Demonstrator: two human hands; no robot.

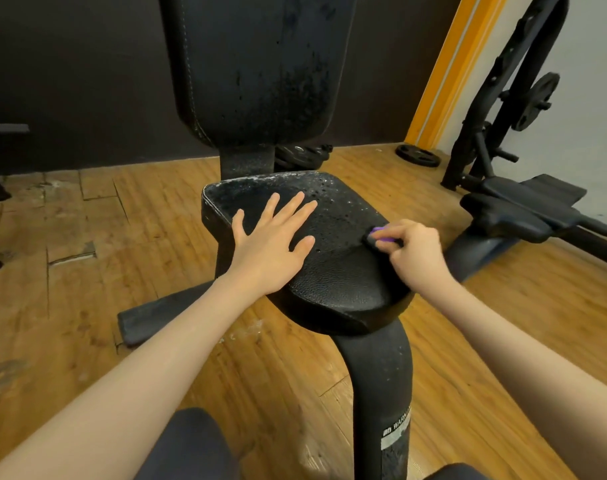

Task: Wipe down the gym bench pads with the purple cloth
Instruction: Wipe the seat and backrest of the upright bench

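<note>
Left hand [272,242] flat, fingers spread, pressing on seat pad [333,271] of bench; right hand [411,251] fingers curled, gripping purple cloth [381,234] against pad's right side.

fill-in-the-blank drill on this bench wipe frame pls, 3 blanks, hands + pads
1. The purple cloth is gripped by the ____ hand.
2. The left hand lies flat, fingers spread, on the ____ pad of the bench.
3. The back pad stands beyond the seat pad and is speckled with ____.

Missing words: right; seat; droplets
</note>
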